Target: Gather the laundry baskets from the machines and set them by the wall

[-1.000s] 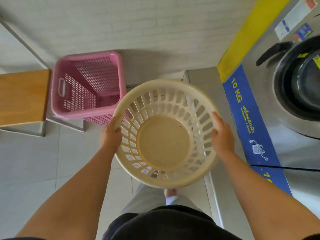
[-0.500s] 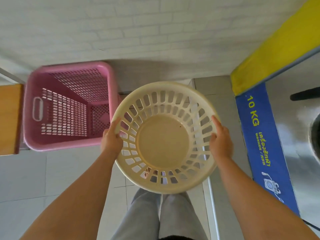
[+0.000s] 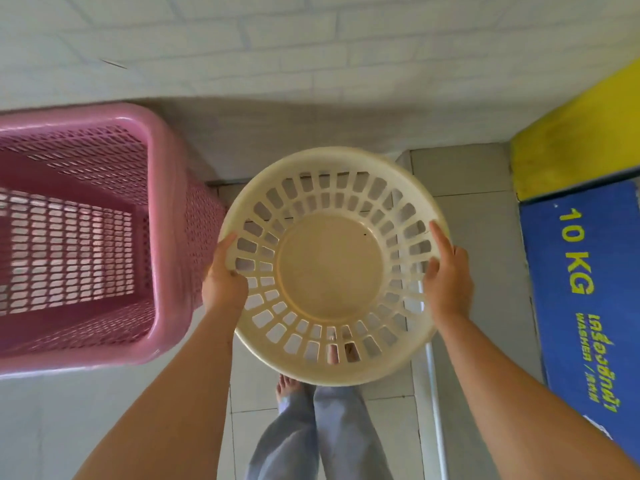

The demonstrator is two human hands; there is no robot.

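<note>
A round cream laundry basket [image 3: 330, 268] with slotted sides is held level in front of me, above the floor. My left hand [image 3: 223, 278] grips its left rim and my right hand [image 3: 448, 282] grips its right rim. The basket is empty. A square pink laundry basket [image 3: 162, 237] stands on the floor to the left, close to the white brick wall [image 3: 311, 46]. The cream basket's left rim is right beside the pink basket's near corner.
A washing machine front with a blue "10 KG" panel [image 3: 581, 306] and a yellow band [image 3: 571, 150] fills the right side. A raised grey step [image 3: 460, 174] runs along it. My legs and bare feet [image 3: 291, 389] stand on the tiled floor below the basket.
I have stepped closer to the wall; the pink basket and the wall look larger and the machine has slid off to the right. Both hands have kept their hold on the cream basket.
</note>
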